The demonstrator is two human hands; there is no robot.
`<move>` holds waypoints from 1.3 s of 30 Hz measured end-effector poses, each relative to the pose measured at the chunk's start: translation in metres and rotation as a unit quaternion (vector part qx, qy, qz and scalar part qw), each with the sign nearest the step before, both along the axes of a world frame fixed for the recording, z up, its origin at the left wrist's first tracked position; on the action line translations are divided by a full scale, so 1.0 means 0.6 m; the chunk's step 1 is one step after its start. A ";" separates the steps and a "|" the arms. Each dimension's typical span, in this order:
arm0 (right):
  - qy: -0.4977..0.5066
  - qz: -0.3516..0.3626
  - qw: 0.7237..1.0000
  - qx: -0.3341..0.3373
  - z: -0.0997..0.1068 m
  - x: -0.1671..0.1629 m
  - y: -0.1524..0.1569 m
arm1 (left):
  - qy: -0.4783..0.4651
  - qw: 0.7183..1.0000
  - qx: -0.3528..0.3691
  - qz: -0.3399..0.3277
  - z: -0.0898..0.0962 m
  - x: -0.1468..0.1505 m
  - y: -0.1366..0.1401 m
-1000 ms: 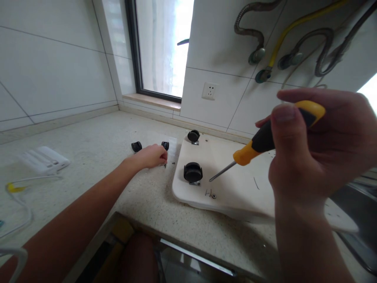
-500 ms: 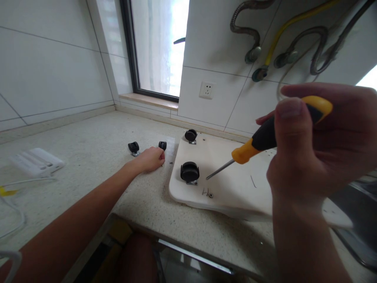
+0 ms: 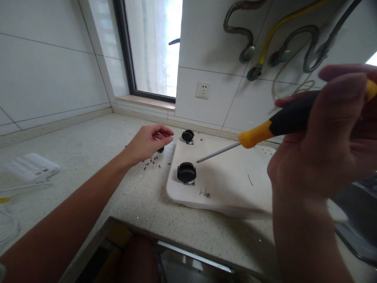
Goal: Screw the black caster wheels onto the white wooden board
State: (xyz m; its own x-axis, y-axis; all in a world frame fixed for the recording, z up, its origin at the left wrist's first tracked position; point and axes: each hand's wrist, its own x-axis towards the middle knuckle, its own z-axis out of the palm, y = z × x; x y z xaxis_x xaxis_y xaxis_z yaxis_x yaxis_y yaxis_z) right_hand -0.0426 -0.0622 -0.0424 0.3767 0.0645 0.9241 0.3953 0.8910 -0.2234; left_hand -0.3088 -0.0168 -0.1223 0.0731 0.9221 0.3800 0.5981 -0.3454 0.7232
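Observation:
My right hand (image 3: pixel 326 137) grips a yellow and black screwdriver (image 3: pixel 282 120). Its metal shaft slants down leftward, the tip in view just above and right of a black caster (image 3: pixel 186 172). That caster sits on a white board (image 3: pixel 224 192) through a small metal plate. A second caster (image 3: pixel 187 136) is on the board's far left corner. Left of the board, my left hand (image 3: pixel 150 141) hovers over the counter, thumb and forefinger close together; anything between them is too small to make out. Below it lie several small dark screws (image 3: pixel 152 159) and a partly hidden loose caster (image 3: pixel 160 149).
The stone counter (image 3: pixel 141 208) runs along a tiled wall with a socket (image 3: pixel 202 90) and a window (image 3: pixel 153 51). A white power bank (image 3: pixel 32 167) with a cable lies at left. Hoses and a yellow pipe (image 3: pixel 269 35) hang at upper right.
My left hand has lifted off the counter and moved away from me, uncovering the screws. The screwdriver tip has shifted left and up in view, and my right hand has moved right.

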 end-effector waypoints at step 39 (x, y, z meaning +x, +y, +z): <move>0.109 0.186 0.957 0.192 0.017 0.060 0.072 | -0.306 0.931 0.172 -0.104 0.046 0.076 -0.079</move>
State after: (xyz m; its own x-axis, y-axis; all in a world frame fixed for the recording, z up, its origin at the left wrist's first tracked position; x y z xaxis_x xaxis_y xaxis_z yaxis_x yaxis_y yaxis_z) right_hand -0.0066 -0.0191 -0.0322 0.5803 -0.0973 0.8086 0.0163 0.9940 0.1079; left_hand -0.2630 -0.0641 -0.0949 -0.0906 0.7280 0.6796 0.0047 -0.6821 0.7313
